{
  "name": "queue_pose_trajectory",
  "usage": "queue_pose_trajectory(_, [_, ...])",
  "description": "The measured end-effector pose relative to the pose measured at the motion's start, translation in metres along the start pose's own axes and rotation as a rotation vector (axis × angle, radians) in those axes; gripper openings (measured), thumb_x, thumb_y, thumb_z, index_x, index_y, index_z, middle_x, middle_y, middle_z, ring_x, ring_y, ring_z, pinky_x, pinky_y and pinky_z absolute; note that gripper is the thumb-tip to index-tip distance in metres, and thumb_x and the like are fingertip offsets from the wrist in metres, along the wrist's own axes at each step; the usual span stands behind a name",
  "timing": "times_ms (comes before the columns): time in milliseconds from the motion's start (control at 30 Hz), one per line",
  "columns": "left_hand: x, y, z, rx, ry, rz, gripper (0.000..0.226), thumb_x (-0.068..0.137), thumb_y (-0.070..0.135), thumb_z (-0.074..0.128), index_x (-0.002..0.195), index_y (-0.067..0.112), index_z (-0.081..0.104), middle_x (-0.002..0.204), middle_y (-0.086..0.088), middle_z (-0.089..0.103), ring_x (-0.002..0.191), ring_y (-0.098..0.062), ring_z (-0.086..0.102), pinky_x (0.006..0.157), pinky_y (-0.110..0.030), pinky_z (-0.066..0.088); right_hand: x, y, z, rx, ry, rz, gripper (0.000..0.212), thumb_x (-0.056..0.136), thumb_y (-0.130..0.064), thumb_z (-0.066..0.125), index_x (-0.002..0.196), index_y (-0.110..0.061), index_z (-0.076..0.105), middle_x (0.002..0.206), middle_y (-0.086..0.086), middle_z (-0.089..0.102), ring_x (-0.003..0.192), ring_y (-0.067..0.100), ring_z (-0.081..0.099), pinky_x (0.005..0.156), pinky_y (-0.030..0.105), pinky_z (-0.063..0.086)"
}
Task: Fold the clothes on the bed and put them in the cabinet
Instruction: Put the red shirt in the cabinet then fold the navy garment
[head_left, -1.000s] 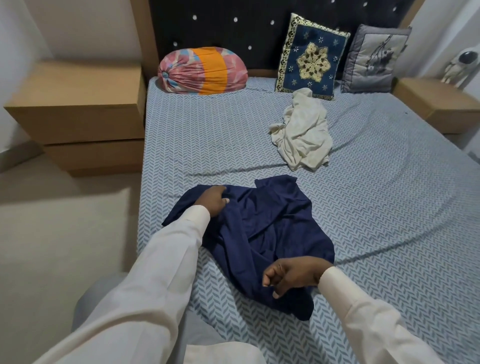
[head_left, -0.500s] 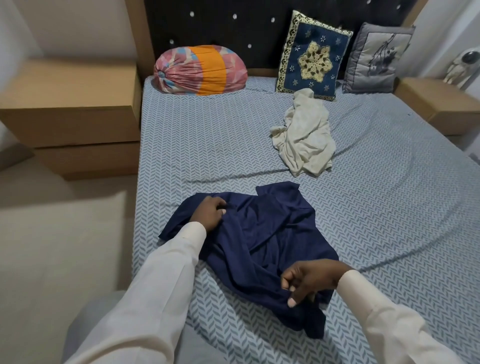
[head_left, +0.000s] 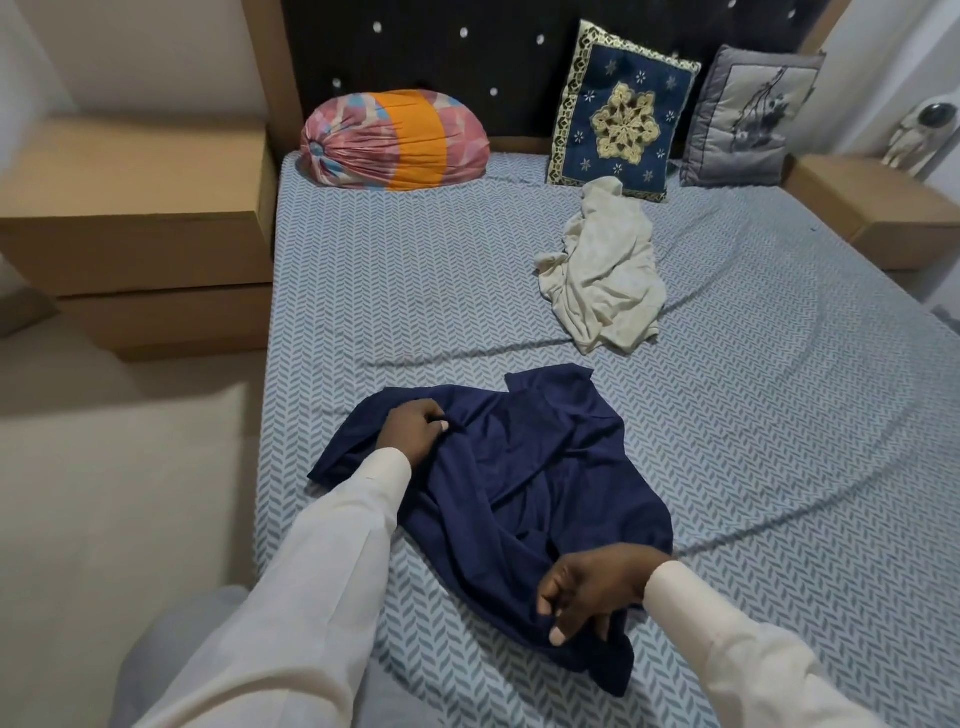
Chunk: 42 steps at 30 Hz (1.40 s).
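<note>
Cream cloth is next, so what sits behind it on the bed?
A blue patterned cushion stands against the headboard behind the cream cloth. The cloth's top hides part of its bottom edge.

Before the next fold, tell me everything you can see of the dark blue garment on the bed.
The dark blue garment is plain navy, of thin, smooth-looking cloth that drapes in soft folds. It lies crumpled and unfolded on the bed, toward its left edge, with a squarish flap sticking out at the far side. The left hand grips a bunch of cloth at its far left part; the right hand pinches its near edge. It lies apart from the cream garment farther up.
</note>
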<state>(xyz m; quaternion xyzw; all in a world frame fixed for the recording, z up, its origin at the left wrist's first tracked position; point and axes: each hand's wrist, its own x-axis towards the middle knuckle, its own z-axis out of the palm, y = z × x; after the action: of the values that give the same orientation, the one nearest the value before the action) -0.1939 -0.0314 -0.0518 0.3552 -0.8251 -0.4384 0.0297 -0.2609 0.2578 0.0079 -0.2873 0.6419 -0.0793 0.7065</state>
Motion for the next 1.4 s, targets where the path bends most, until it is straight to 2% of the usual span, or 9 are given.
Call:
queue_pose_trajectory(233, [0.000, -0.006, -0.062, -0.267, 0.350, -0.098, 0.015, 0.086, 0.025, 0.065, 0.077, 0.014, 0.067, 0.076, -0.012, 0.067, 0.072, -0.034, 0.066, 0.063, -0.043, 0.059, 0.000, -0.008, -0.002, -0.088, -0.034, 0.109, 0.031, 0.083, -0.013, 0.077, 0.066, -0.024, 0.054, 0.058, -0.009, 0.053, 0.056, 0.004, 0.057, 0.054, 0.017, 0.054])
queue_pose_trajectory(400, [0.012, 0.002, -0.148, -0.262, 0.187, -0.320, 0.033, 0.098, 0.025, 0.051, 0.069, 0.012, 0.048, 0.061, -0.009, 0.041, 0.047, -0.023, 0.039, 0.042, -0.021, 0.034, -0.014, -0.042, -0.049, -0.327, 0.159, 0.267, 0.025, 0.088, -0.019, 0.070, 0.065, -0.020, 0.060, 0.053, -0.006, 0.061, 0.047, 0.007, 0.060, 0.049, 0.019, 0.049])
queue_pose_trajectory(533, [0.016, 0.046, -0.213, -0.639, 0.222, -0.349, 0.016, 0.107, 0.022, 0.030, 0.102, 0.017, 0.045, 0.075, -0.007, 0.050, 0.058, -0.018, 0.058, 0.040, -0.026, 0.050, -0.038, -0.101, -0.139, -0.508, 0.754, 0.261, 0.008, 0.088, -0.020, 0.058, 0.089, -0.016, 0.065, 0.096, 0.008, 0.070, 0.085, 0.024, 0.067, 0.075, 0.028, 0.053])
queue_pose_trajectory(667, [0.014, 0.134, -0.301, -0.936, 0.441, -0.062, 0.025, 0.107, 0.028, 0.027, 0.108, 0.012, 0.047, 0.083, -0.007, 0.063, 0.066, -0.018, 0.066, 0.060, -0.034, 0.059, -0.121, -0.188, -0.219, -0.407, 1.670, 0.014, 0.031, 0.079, -0.022, 0.047, 0.103, -0.014, 0.066, 0.090, 0.011, 0.063, 0.085, 0.032, 0.062, 0.076, 0.035, 0.051])
queue_pose_trajectory(833, [-0.009, 0.226, -0.397, -1.222, 0.703, 0.361, 0.024, 0.103, 0.033, 0.040, 0.103, 0.013, 0.054, 0.099, -0.013, 0.072, 0.085, -0.024, 0.073, 0.069, -0.041, 0.060, -0.226, -0.264, -0.237, -0.136, 2.133, -0.447, 0.041, 0.083, -0.009, 0.042, 0.115, -0.019, 0.066, 0.114, 0.018, 0.058, 0.102, 0.040, 0.060, 0.085, 0.042, 0.047])
queue_pose_trajectory(1067, [-0.048, 0.197, -0.380, -1.139, 0.771, 0.448, 0.021, 0.101, 0.032, 0.046, 0.101, 0.017, 0.060, 0.106, -0.013, 0.072, 0.096, -0.025, 0.071, 0.085, -0.042, 0.058, -0.244, -0.246, -0.226, -0.044, 2.224, -0.654, 0.039, 0.080, -0.008, 0.041, 0.106, -0.013, 0.070, 0.110, 0.020, 0.063, 0.102, 0.038, 0.058, 0.083, 0.038, 0.043])
queue_pose_trajectory(1233, [-0.065, 0.082, -0.277, -0.639, 0.914, 0.144, 0.035, 0.090, 0.048, 0.055, 0.071, 0.019, 0.058, 0.084, -0.017, 0.068, 0.075, -0.029, 0.063, 0.071, -0.040, 0.054, -0.165, -0.164, -0.200, -0.114, 2.006, -0.488, 0.038, 0.076, -0.014, 0.042, 0.102, -0.011, 0.069, 0.100, 0.024, 0.064, 0.089, 0.039, 0.060, 0.074, 0.038, 0.046])
queue_pose_trajectory(1300, [-0.075, 0.035, -0.226, -0.518, 0.800, 0.065, 0.033, 0.096, 0.034, 0.055, 0.069, 0.016, 0.056, 0.078, -0.019, 0.063, 0.070, -0.022, 0.053, 0.064, -0.034, 0.040, -0.131, -0.130, -0.188, -0.109, 1.875, -0.310, 0.030, 0.082, -0.008, 0.047, 0.104, -0.009, 0.066, 0.102, 0.027, 0.063, 0.091, 0.041, 0.060, 0.076, 0.039, 0.046])
queue_pose_trajectory(1400, [-0.088, -0.030, -0.162, -0.376, 0.619, -0.093, 0.040, 0.089, 0.042, 0.057, 0.067, 0.009, 0.062, 0.071, -0.014, 0.069, 0.066, -0.027, 0.064, 0.066, -0.040, 0.055, -0.086, -0.083, -0.163, -0.151, 1.695, -0.115, 0.027, 0.082, -0.008, 0.048, 0.105, -0.007, 0.064, 0.106, 0.027, 0.063, 0.098, 0.041, 0.060, 0.076, 0.039, 0.047])
